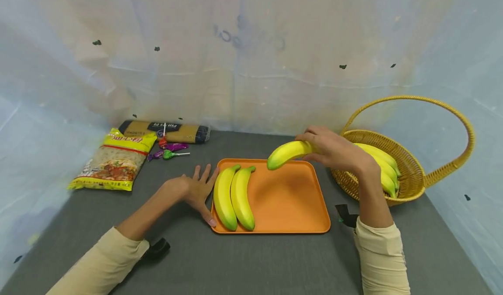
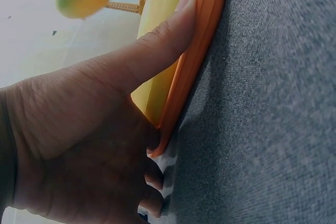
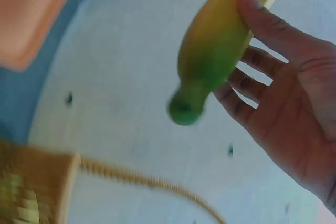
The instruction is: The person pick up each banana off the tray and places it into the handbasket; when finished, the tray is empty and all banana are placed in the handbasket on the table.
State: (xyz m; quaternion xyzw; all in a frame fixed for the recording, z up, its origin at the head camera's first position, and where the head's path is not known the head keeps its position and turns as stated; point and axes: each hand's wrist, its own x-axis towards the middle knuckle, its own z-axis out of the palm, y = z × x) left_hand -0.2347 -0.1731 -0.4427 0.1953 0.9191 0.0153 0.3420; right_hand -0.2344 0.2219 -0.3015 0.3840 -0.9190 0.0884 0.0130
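Note:
In the head view my right hand (image 1: 334,149) grips a yellow banana (image 1: 288,153) with green ends, held in the air over the back right part of an orange tray (image 1: 291,203). The right wrist view shows the thumb on one side of this banana (image 3: 215,51) and the fingers behind it. Two more bananas (image 1: 242,199) lie side by side at the tray's left end. With fingers spread, my left hand (image 1: 196,192) rests against the tray's left edge. Its thumb lies along the tray rim (image 2: 202,40), beside the nearest banana (image 2: 163,87).
At the right stands a yellow wicker basket (image 1: 412,177) with a tall handle, holding several bananas (image 1: 383,168). Back left lie a yellow-and-clear food bag (image 1: 118,162), a spaghetti pack (image 1: 177,132) and wrapped lollipops (image 1: 169,154). A pale sheet (image 1: 251,68) hangs behind the grey table (image 1: 251,264).

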